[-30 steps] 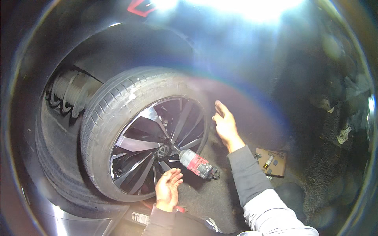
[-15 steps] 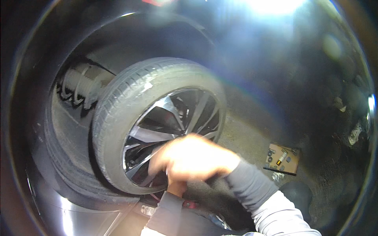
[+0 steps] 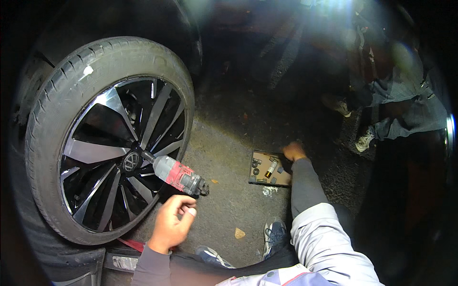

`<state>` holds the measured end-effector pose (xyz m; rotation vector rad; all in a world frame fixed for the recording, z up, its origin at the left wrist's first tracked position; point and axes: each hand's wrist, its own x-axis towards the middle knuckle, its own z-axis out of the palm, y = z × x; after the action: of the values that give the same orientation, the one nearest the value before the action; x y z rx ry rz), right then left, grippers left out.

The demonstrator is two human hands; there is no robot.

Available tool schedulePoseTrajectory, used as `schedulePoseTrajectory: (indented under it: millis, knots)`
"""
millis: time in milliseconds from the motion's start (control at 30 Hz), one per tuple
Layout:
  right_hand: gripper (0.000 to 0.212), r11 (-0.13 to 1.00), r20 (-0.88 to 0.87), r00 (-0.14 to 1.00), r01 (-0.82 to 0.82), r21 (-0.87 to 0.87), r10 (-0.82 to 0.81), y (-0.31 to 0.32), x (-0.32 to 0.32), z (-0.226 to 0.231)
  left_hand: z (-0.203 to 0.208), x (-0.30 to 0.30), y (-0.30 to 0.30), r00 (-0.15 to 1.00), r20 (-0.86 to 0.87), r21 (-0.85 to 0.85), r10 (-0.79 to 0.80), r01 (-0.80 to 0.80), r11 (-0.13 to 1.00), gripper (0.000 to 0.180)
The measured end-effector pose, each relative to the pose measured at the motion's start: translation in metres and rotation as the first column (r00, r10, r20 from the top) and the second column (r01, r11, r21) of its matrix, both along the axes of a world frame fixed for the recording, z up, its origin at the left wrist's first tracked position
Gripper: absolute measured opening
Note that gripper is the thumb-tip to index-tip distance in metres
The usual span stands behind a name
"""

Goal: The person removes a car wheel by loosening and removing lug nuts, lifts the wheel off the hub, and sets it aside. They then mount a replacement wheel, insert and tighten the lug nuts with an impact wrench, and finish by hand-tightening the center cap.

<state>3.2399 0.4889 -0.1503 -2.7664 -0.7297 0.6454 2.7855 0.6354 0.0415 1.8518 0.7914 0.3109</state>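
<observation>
Fingers point(image 3: 183, 209) of the left hand point(image 3: 171, 225) curl loosely inward with nothing between them; the hand hovers just below the rear end of a red and grey impact wrench point(image 3: 177, 174) without touching it. That wrench juts out on its own from near the hub of an alloy wheel point(image 3: 117, 155), its nose set against the centre where the dark and silver spokes meet, its body slanting down and to the right. A black tyre point(image 3: 52, 109) wraps the wheel, which stands upright at the left side of the view, with a small white mark on the tread near the top.

The right hand point(image 3: 293, 151) reaches well out over the far edge of a flat cardboard tray point(image 3: 282, 178) on the ground; its fingers point down among the parts, and whether they pinch anything cannot be told. In the tray lie several small dark sockets or nuts point(image 3: 255, 164) and a short metal cylinder point(image 3: 271, 168). The grey sleeve point(image 3: 305, 186) runs back toward the lower edge.

Below, between the arms, sit the person's two sneakers point(image 3: 274, 234) on the grey pavement point(image 3: 229, 148). At upper right another person's legs in jeans point(image 3: 405, 105) stand apart from the work.
</observation>
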Motion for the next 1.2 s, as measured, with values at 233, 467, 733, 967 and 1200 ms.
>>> schedulePoseTrajectory:
  millis: [233,467,733,967,1200]
  knots:
    - [0.05,0.988,-0.066,0.991,0.113,-0.102,-0.12,-0.046,-0.028,-0.067,0.0,0.016,-0.008,0.981,-0.102,0.059,-0.166,0.173,0.983,0.026]
    - [0.055,0.98,0.337,0.926,0.195,-0.045,-0.169,-0.028,-0.061,-0.076,-0.007,0.008,-0.004,0.98,-0.143,0.063,-0.141,0.151,0.987,0.025]
    - [0.035,0.978,0.361,0.931,0.118,-0.17,-0.05,-0.036,-0.051,-0.125,-0.023,0.007,0.002,0.977,-0.184,-0.027,-0.112,0.109,0.994,0.028]
    - [0.038,0.956,0.228,0.933,0.243,0.166,-0.277,-0.039,-0.055,-0.11,-0.034,0.013,0.007,0.977,-0.179,-0.107,-0.114,0.096,0.99,0.025]
    - [0.035,0.985,0.254,0.961,0.073,0.154,-0.111,-0.008,-0.069,-0.102,-0.035,0.014,0.003,0.981,-0.144,-0.408,-0.129,0.06,0.911,0.02]
